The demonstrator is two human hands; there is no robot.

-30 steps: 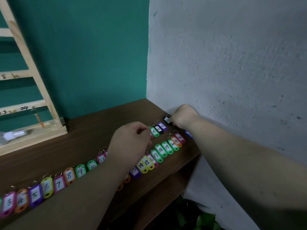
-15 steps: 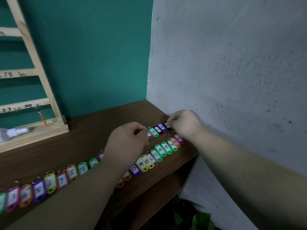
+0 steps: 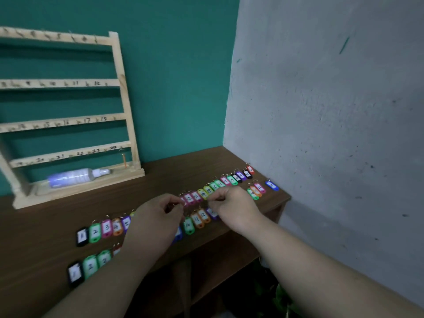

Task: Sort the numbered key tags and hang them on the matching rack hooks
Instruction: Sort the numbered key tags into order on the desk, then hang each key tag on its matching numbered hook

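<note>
Coloured numbered key tags lie in rows on the brown table [image 3: 197,164]: a back row [image 3: 231,180] running toward the right wall, a middle row [image 3: 101,229] starting with a black tag, and a short near row [image 3: 91,265]. The wooden rack [image 3: 120,88] with numbered rails stands at the back left, with no tags on the hooks in view. My right hand [image 3: 234,206] pinches at a yellow tag [image 3: 203,193] in the back row. My left hand [image 3: 158,218] hovers with curled fingers beside a pink tag [image 3: 189,199]; what it holds is hidden.
A clear glue bottle [image 3: 73,177] lies on the rack's base. A lone blue tag [image 3: 271,185] and three tags [image 3: 255,191] lie near the grey wall at the table's right end. A plant [image 3: 282,299] grows below the table edge.
My right hand has left the black tag at the far right end and moved left to the middle of the back row. My head has pulled back, showing more rack and tags.
</note>
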